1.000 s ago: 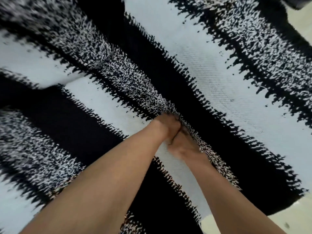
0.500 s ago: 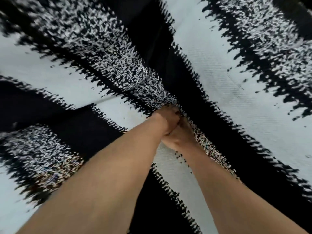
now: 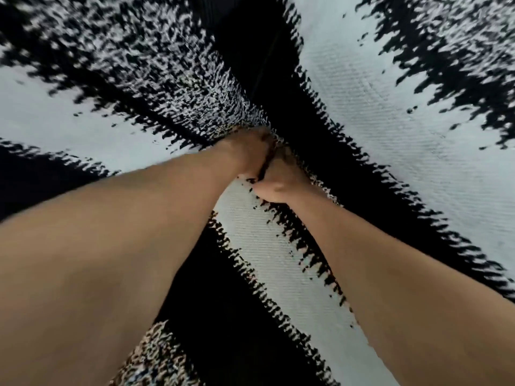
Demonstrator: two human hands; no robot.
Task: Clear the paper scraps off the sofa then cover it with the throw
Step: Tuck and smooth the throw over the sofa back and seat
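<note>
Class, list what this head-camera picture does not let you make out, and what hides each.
The sofa: head view, hidden by the throw, which fills the frame.
Any paper scraps: the throw hides whatever lies beneath.
Fingertips of left hand and right hand: buried in bunched cloth, blurred.
The throw's edges: cut off by the frame.

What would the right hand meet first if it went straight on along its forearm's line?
Probably the left hand, which lies close against the right hand. Both grip the bunched throw, so depth is hard to judge.
</note>
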